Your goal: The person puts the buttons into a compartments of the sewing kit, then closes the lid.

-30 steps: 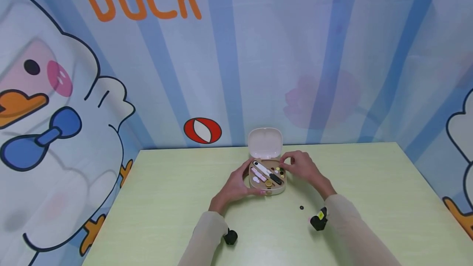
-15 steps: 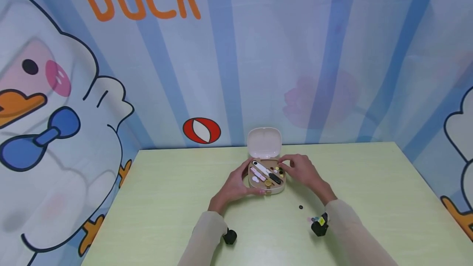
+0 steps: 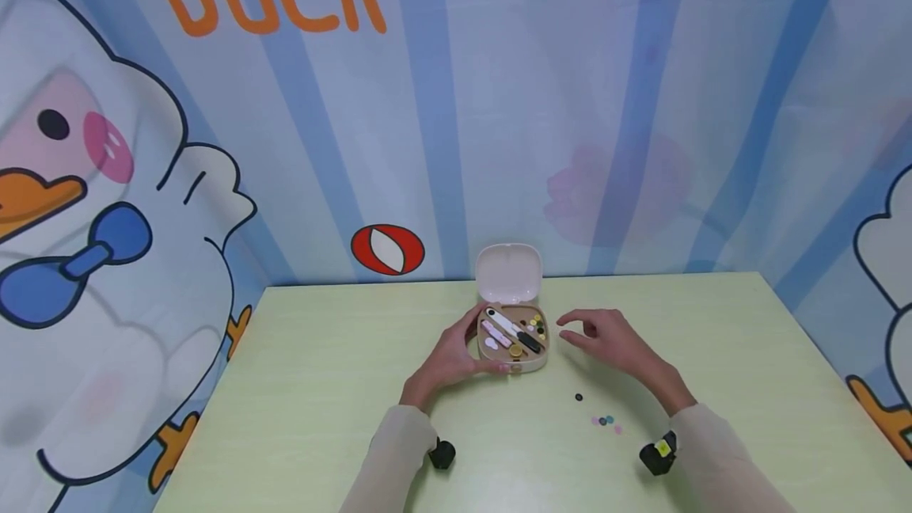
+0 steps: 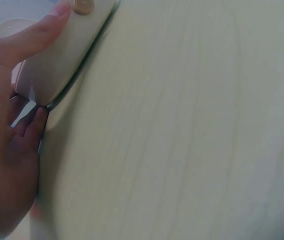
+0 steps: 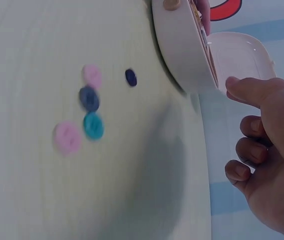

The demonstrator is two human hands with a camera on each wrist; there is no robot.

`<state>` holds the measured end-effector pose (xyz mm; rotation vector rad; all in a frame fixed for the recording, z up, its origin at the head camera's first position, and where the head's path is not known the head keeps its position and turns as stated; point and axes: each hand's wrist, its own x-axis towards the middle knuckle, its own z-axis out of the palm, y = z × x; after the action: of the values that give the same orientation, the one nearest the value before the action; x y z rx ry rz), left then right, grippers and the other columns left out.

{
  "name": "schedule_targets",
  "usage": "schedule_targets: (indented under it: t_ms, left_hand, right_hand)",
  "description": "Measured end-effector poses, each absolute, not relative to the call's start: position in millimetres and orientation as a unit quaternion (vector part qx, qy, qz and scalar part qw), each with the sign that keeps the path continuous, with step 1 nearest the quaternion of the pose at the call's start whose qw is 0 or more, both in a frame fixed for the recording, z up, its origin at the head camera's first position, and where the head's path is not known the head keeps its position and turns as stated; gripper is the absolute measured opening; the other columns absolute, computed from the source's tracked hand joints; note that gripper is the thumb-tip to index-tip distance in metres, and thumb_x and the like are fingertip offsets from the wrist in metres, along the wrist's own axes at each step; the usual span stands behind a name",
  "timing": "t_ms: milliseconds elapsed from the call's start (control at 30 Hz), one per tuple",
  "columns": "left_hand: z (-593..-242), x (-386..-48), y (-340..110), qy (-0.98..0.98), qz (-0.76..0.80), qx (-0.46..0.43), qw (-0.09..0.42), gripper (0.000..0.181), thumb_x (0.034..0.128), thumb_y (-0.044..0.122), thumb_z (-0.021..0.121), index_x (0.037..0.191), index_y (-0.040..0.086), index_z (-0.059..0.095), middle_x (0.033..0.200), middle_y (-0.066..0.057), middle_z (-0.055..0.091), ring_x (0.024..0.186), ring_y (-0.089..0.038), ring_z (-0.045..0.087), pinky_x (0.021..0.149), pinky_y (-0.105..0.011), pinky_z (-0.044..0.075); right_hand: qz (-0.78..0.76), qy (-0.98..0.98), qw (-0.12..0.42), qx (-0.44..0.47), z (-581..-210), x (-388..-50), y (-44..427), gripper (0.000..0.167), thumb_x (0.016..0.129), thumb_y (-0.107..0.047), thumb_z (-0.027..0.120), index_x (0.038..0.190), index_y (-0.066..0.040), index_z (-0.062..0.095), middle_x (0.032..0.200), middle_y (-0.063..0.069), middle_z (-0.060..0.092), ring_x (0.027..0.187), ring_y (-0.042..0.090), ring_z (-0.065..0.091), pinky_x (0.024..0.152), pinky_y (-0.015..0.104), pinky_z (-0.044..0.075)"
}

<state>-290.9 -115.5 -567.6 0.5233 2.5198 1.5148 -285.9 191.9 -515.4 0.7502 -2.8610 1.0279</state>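
Note:
A small cream sewing box (image 3: 530, 366) stands on the table with its lid (image 3: 509, 274) raised at the back. My left hand (image 3: 452, 355) grips its left side, thumb along the front beside the round clasp (image 4: 83, 6). Inside lie a white and black tool (image 3: 513, 329), a pink item (image 3: 495, 334), a gold round piece (image 3: 516, 351) and several small buttons (image 3: 539, 328) on the right. Just right of the box, apart from it, my right hand (image 3: 609, 336) hovers with thumb and forefinger parted; nothing shows between them.
On the table (image 3: 342, 355), in front of the right hand, lie loose buttons: a dark one (image 5: 131, 77), a grey-blue one (image 5: 89, 98), a teal one (image 5: 93, 125) and two pink ones, the larger pink button (image 5: 68, 137) farthest out. A printed curtain (image 3: 499, 101) hangs behind.
My right hand has drawn back from the box's right edge, rightward and toward me. The loose coloured buttons, hidden earlier by the wrist camera, now show. My left hand keeps its hold.

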Motion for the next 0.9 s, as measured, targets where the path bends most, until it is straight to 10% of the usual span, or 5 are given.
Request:
schedule_targets:
  t_ms: [900]
  left_hand:
    - [-566.7, -290.5, -116.1, 0.836, 0.512, 0.181, 0.079, 0.118, 0.073, 0.042, 0.096, 0.166, 0.026, 0.025, 0.167, 0.003, 0.033, 0.151, -0.019, 0.035, 0.123, -0.04, 0.031]
  right_hand:
    - [0.369, -0.875, -0.074, 0.304, -539.7, -212.3, 268.0, 0.019, 0.094, -0.016, 0.078, 0.112, -0.013, 0.078, 0.062, -0.019, 0.034, 0.057, -0.003, 0.031, 0.052, 0.02, 0.033]
